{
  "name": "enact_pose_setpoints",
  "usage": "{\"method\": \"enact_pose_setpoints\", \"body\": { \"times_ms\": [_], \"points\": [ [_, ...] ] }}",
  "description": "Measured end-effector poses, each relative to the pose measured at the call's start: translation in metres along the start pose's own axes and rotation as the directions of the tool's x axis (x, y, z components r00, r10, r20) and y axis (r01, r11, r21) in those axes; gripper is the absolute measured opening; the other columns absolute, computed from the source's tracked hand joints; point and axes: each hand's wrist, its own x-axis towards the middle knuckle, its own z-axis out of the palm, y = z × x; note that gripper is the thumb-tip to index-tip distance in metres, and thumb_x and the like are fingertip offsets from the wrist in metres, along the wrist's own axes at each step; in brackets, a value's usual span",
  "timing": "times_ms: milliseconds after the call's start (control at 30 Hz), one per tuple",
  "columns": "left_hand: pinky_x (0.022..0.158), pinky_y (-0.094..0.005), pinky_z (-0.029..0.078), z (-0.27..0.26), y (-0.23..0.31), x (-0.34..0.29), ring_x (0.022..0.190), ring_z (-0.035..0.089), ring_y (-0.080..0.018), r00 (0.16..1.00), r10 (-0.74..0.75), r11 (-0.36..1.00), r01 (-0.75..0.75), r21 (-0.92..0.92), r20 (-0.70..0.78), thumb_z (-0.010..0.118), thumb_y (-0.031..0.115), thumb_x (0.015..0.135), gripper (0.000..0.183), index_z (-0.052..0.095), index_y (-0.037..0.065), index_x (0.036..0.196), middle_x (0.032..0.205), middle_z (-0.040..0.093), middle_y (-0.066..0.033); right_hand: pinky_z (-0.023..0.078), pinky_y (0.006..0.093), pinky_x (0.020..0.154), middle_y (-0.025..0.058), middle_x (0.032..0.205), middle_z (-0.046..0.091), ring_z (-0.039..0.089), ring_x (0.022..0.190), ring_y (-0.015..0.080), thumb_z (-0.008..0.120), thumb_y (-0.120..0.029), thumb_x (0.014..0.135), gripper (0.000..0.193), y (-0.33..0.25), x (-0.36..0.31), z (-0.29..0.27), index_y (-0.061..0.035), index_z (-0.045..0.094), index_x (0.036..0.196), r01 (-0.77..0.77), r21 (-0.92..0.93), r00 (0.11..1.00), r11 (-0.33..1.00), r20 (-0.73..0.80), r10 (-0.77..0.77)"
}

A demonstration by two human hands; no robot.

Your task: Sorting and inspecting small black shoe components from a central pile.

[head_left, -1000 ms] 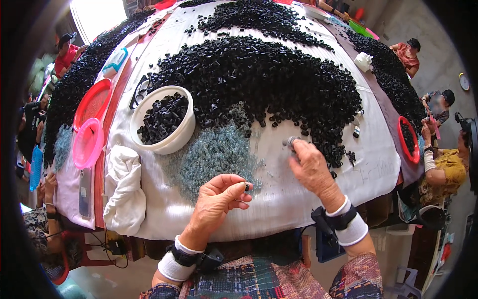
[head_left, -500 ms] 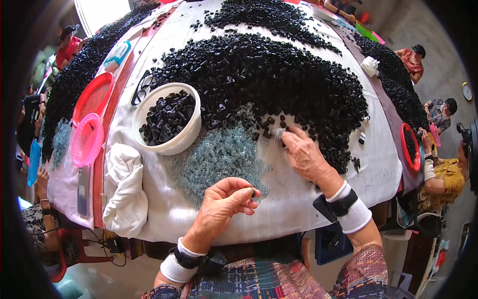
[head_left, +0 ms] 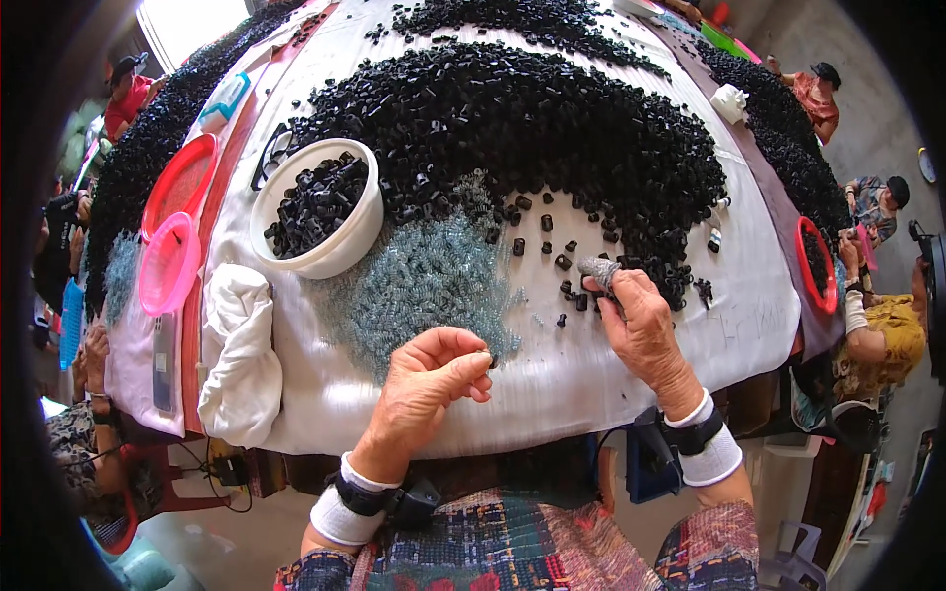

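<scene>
My left hand (head_left: pixel 429 379) is closed in a pinch, in front of the heap of pale blue-grey coil springs (head_left: pixel 424 286). Between its thumb and forefinger is a small black piece, mostly hidden by the fingertips. My right hand (head_left: pixel 641 320) reaches over loose black cylindrical pieces (head_left: pixel 563 262) on the white cloth. A grey wrap (head_left: pixel 598 268) covers the tip of its forefinger, and the thumb stands apart from it. Beyond both hands spreads a large heap of black plastic pieces (head_left: pixel 532 118). Left of the springs, a white bowl (head_left: pixel 370 222) holds more black pieces.
A twisted white cloth (head_left: pixel 239 355), a phone (head_left: pixel 165 364), a pink basket (head_left: pixel 168 264) and a red basket (head_left: pixel 148 212) lie to the left. Eyeglasses (head_left: pixel 268 158) rest beside the bowl. Several people work at heaps on both sides; a red-rimmed tray (head_left: pixel 834 286) is at the right.
My right hand has drawn back toward me and to the right, and several black pieces now lie apart from the heap. The left hand keeps its pinch. The view has shifted slightly.
</scene>
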Motion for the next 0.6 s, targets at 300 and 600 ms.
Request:
{"method": "enact_pose_setpoints", "body": {
  "times_ms": [300,600],
  "points": [
    [0.062,-0.0278,0.055,0.002,0.000,-0.002,0.078,0.067,-0.0185,1.000,-0.020,0.998,0.021,0.056,-0.013,0.065,0.004,0.086,0.020,0.063,0.001,0.106,0.097,0.068,-0.0146,0.053,0.0286,0.059,0.0118,0.086,0.065,0.066,0.078,0.0205,0.057,0.014,0.077,0.026,-0.041,-0.010,0.008,0.0024,0.062,0.101,-0.085,0.379,0.994,0.922,-0.031,0.105],
    [0.065,-0.0274,0.056,0.002,0.003,-0.001,0.081,0.068,-0.0191,0.998,-0.048,0.998,0.049,-0.034,0.035,0.063,0.006,0.089,0.018,0.060,0.001,0.106,0.099,0.067,-0.0151,0.052,0.0297,0.060,0.0141,0.084,0.063,0.065,0.073,0.0234,0.057,0.012,0.079,0.021,-0.041,-0.011,0.022,0.0034,0.061,0.097,-0.102,0.395,0.993,0.913,-0.008,0.114]
  ]
}}
